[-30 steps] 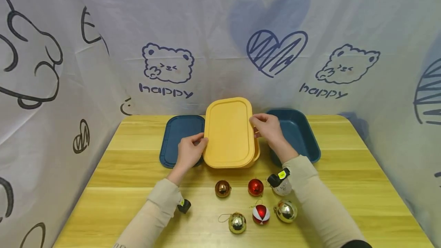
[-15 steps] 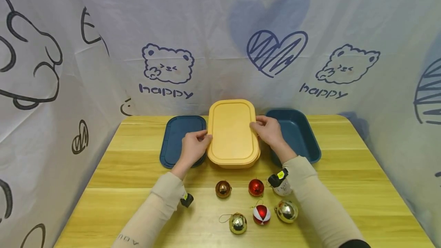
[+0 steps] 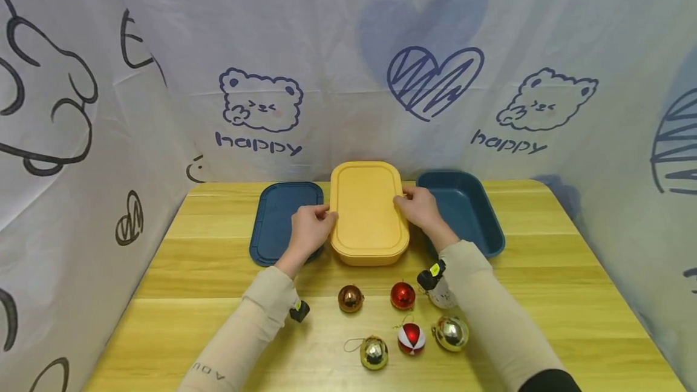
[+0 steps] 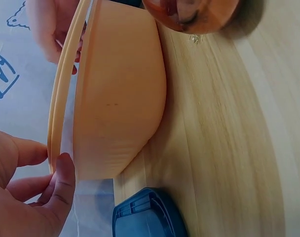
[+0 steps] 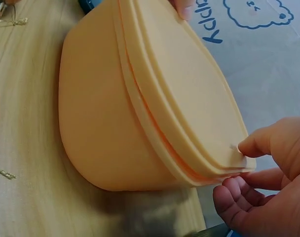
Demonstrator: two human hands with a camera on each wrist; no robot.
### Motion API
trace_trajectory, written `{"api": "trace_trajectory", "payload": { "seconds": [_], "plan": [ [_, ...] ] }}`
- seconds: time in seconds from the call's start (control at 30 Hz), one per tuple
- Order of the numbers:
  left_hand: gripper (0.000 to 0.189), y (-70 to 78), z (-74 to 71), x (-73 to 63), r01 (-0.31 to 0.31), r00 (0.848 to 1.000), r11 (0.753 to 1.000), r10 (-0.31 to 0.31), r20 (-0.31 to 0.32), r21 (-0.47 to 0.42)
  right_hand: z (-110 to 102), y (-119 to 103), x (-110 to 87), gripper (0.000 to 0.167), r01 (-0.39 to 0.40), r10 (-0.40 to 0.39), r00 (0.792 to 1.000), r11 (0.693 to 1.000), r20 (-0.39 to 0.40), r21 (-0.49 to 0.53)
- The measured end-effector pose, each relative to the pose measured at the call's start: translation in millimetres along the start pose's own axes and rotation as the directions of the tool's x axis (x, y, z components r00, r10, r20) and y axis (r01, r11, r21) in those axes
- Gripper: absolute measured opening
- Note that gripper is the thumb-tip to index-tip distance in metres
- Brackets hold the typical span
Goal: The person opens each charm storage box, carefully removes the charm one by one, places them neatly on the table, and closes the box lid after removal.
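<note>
A yellow rectangular lid point(image 3: 370, 207) lies over a yellow box point(image 3: 370, 258) of the same colour. My left hand point(image 3: 309, 231) pinches the lid's left edge between thumb and fingers. On the opposite edge my right hand point(image 3: 422, 205) pinches the lid the same way. The left wrist view shows a narrow gap between the lid point(image 4: 61, 94) and the rim of the box point(image 4: 118, 94). From the right wrist the lid point(image 5: 189, 89) looks nearly against the box rim, with a thin gap along the side. What the box holds is hidden.
A dark blue lid point(image 3: 283, 222) lies to the left and a dark blue box point(image 3: 468, 213) stands open to the right. Several baubles lie in front, among them a brown one point(image 3: 351, 299), a red one point(image 3: 403, 296) and a gold one point(image 3: 451, 333). Patterned cloth point(image 3: 348, 47) hangs behind.
Both hands have shifted the yellow lid slightly right and lowered it, so it now lines up with the box beneath. Their grip on its edges continues.
</note>
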State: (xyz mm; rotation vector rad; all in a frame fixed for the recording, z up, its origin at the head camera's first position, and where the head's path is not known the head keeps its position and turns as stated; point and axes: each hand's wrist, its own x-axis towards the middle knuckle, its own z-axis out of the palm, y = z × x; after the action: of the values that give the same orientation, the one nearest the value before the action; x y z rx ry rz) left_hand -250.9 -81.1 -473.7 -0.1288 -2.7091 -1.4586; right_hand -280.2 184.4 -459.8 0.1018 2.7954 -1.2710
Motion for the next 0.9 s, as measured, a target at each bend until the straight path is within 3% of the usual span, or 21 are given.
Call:
{"api": "trace_trajectory", "payload": {
  "seconds": [0.57, 0.9],
  "plan": [
    [0.037, -1.0, 4.1, 4.6, 0.027, 0.999, 0.999, -0.028, 0.029, 0.045, 1, -1, 5.7, 0.048, -0.03, 0.032, 0.999, 0.998, 0.037, -0.055],
    [0.033, -4.0, 3.4, 4.3, 0.021, 1.0, 0.998, -0.021, 0.005, 0.057, 4, -2, 11.0, 0.054, -0.042, 0.046, 0.997, 0.997, 0.067, -0.062]
  ]
}}
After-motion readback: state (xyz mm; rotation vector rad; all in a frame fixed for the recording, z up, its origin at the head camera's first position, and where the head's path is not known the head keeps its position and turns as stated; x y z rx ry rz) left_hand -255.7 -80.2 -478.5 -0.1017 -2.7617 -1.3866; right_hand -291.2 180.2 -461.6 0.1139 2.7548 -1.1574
